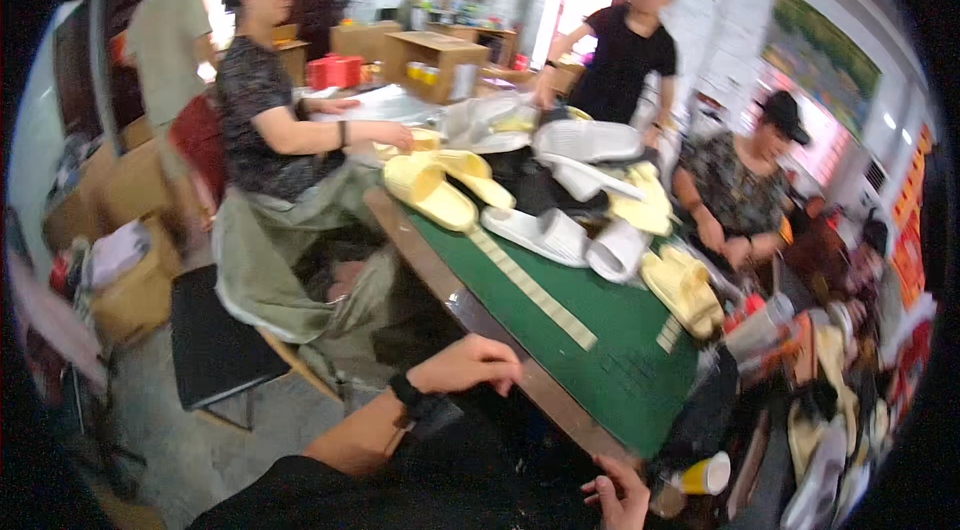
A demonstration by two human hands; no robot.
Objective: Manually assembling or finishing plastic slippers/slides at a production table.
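Observation:
My left hand (470, 366), a dark band on its wrist, hangs beside the wooden edge of the green-topped table (520, 315). Its fingers are loosely bent with nothing visible in them. Lower down, by the table's near corner, my right hand (615, 495) has its fingers apart and holds nothing that I can see. Yellow slippers (430, 192) and white slippers (535, 235) lie in a heap across the far part of the table. A pair of yellow slippers (682, 292) rests near the right edge. A pale strip (535, 290) runs along the green top.
Three people sit or stand around the table, and another person (165, 40) stands at the back left. A black stool (220, 338) is at my left. A yellow-and-white cup (706, 474) is by my right hand. More slippers (825, 450) are piled at the right. Cardboard boxes (432, 62) stand behind.

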